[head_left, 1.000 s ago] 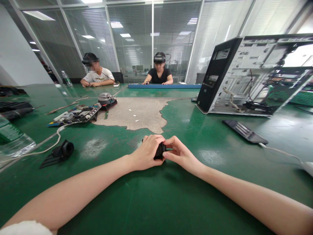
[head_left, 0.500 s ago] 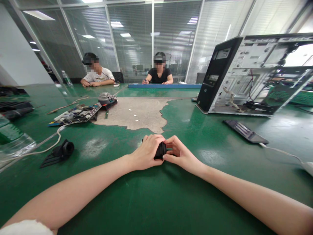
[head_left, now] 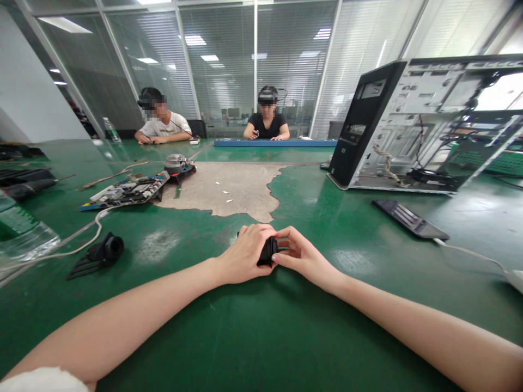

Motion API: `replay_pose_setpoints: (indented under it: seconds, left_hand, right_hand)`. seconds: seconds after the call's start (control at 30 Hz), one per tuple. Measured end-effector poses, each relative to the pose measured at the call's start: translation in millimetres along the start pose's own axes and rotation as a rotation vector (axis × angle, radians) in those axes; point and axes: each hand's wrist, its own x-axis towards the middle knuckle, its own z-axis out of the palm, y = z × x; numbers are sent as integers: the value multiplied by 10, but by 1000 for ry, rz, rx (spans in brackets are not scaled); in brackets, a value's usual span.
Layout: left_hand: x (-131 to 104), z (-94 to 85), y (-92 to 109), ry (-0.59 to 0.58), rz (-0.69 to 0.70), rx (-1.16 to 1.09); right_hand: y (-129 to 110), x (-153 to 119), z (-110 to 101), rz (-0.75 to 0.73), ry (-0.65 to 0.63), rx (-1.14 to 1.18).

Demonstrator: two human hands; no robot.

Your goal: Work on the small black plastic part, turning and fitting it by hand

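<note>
A small black object [head_left: 267, 251] is held low over the green table [head_left: 261, 337], in front of the bare grey-brown patch. My left hand [head_left: 246, 256] is wrapped over its left side and top, hiding much of it. The fingers of my right hand [head_left: 296, 253] are closed on its right end, thumb below and index finger above. Off to the left, a black plastic part with a round opening [head_left: 104, 251] lies on the table.
An open computer case [head_left: 376, 130] stands at the right, with a black panel [head_left: 411, 219] and white cable before it. Circuit boards [head_left: 131, 190] and a clear bottle [head_left: 24, 228] are at the left. Two people [head_left: 267, 124] [head_left: 163, 125] sit across the table, behind a blue bar [head_left: 278, 143].
The fingers of my right hand have shifted slightly on the black object's right end. Across the table, the middle person's raised hand has moved a little.
</note>
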Motion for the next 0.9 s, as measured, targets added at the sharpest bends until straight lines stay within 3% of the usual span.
replay_pose_setpoints:
  seconds: [0.13,0.47,0.9]
  left_hand:
    - [-2,4,-5,-5,7,2]
    - [8,6,3,18,-2,6]
    - [-3,6,4,16,-3,10]
  right_hand:
    - [1,-18,3,-46,-6,18]
    - [-1,17,9,17,55,6]
    - [-26,-10,19,-16,1,68]
